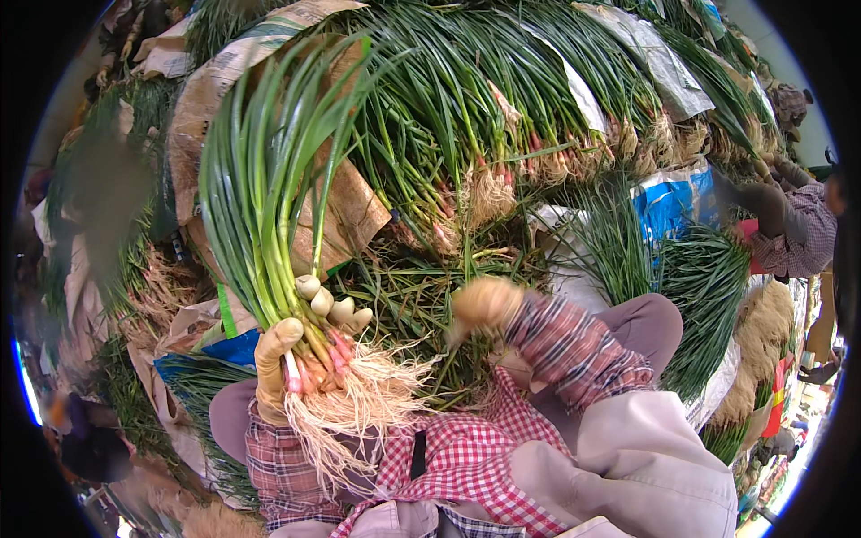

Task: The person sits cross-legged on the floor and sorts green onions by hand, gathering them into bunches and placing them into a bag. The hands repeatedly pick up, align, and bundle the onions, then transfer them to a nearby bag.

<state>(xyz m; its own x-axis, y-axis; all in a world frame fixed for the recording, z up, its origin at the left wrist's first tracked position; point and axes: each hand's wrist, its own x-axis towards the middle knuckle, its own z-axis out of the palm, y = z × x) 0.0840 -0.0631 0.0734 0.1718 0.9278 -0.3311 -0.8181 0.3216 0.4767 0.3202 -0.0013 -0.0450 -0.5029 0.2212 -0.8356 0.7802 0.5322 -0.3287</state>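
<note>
My left hand [279, 353], in a tan glove with pale fingertips, grips a bunch of green garlic [313, 336] low on its stems. The long green leaves stand up and arch away from me, while the pinkish-white bases and long pale roots [356, 403] hang towards my lap. Off to the right, my gloved right hand [488, 304] is blurred above a litter of loose leaves and stalks [403, 289]. Its fingers cannot be made out, nor whether anything is in them. Beneath both arms lies a red and white checked apron [464, 447].
Across the back runs a long row of green garlic [471, 87], roots facing me. A brown woven sack [346, 208] lies behind the bunch. More greens [703, 309] rest at the right beside a blue and white sack [676, 198]. Another person [794, 222] sits at far right.
</note>
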